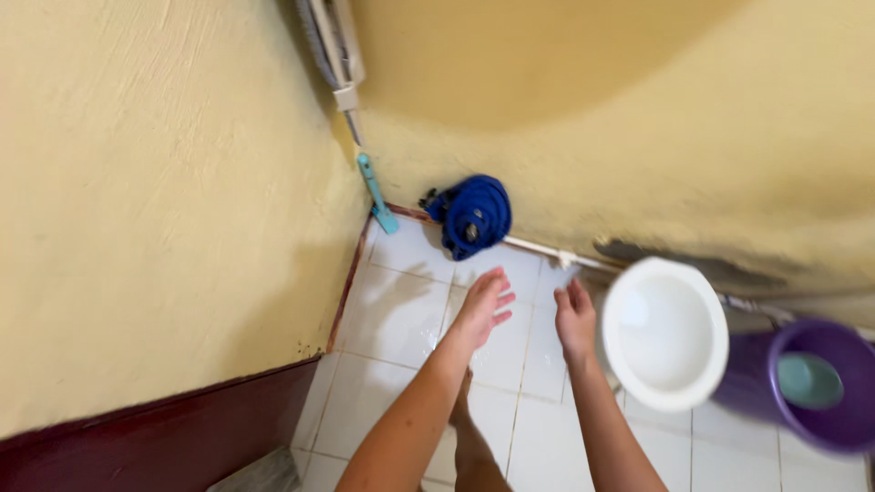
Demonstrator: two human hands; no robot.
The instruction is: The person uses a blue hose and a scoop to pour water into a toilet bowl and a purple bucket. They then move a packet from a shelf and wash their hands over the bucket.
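Both my forearms reach out over a white tiled floor [401, 310]. My left hand [483, 305] is held flat, fingers together and extended, with nothing in it. A little to its right, my right hand [575, 319] has its fingers pointing away and pinches a small pale scrap at its fingertips; what it is stays unclear. The right hand is just left of a white toilet bowl [665, 333]. A coiled blue hose [474, 214] lies against the wall beyond both hands.
Yellow walls meet in a corner with a teal-handled tool [375, 193] leaning there. A purple bucket [811, 387] holding a teal scoop stands right of the toilet. A dark red door or panel [173, 437] is at lower left. A thin white pipe [547, 250] runs along the wall base.
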